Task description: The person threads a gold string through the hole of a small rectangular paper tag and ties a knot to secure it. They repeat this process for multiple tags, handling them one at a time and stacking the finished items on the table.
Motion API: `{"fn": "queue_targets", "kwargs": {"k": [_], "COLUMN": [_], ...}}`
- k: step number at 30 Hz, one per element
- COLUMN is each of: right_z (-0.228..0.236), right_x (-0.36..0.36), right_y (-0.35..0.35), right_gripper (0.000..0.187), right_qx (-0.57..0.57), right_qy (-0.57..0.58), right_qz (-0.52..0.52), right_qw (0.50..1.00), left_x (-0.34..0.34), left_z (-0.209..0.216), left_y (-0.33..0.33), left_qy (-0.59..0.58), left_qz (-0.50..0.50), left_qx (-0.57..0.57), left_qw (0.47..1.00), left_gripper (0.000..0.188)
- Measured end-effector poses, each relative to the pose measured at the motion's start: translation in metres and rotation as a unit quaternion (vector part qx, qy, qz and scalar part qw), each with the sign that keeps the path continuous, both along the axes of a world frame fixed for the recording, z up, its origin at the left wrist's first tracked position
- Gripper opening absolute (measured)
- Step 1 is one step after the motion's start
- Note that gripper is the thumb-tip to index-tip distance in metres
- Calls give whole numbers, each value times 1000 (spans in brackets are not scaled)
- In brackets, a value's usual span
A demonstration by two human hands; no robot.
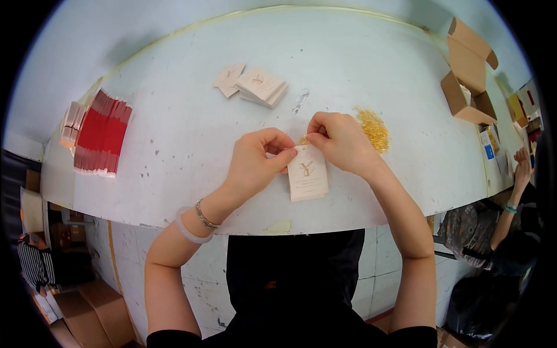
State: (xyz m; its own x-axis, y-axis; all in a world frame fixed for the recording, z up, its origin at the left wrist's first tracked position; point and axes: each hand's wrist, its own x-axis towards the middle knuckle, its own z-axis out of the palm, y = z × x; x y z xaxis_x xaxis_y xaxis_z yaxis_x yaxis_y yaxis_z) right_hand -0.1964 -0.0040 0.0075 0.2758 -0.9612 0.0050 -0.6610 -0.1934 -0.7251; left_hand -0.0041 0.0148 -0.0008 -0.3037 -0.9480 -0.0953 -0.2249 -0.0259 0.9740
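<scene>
A small stack of white printed tags [308, 177] with a gold emblem is held low over the table, near its front edge. My left hand [261, 155] is closed, thumb and fingers pinching the top left corner of the tags. At their top edge my right hand [338, 139] is closed too, its fingertips together by a small gold-coloured piece [303, 140], partly hidden. Just right of my right hand lies a loose pile of thin gold-coloured pieces [372, 129], too small to tell their exact kind.
Farther back on the white table [197, 133] lie more tags [261, 86] in a loose stack. A row of red packets [104, 134] is at the left. An open cardboard box [469, 95] stands at the right, near another person's hand [522, 168].
</scene>
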Motion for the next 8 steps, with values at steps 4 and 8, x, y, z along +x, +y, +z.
{"fn": "queue_targets", "kwargs": {"k": [4, 8], "right_z": [2, 3], "right_x": [1, 2], "right_y": [0, 1], "right_gripper": [11, 9], "right_qx": [-4, 8], "right_qy": [18, 30], "right_qz": [-4, -1], "right_qw": [1000, 1000], "left_x": [0, 0], "left_z": [-9, -13], "left_y": [-1, -2], "left_qy": [-29, -83], "left_qz": [-1, -12], "left_qx": [-38, -69], "left_qw": [999, 994], "left_gripper": [4, 5]}}
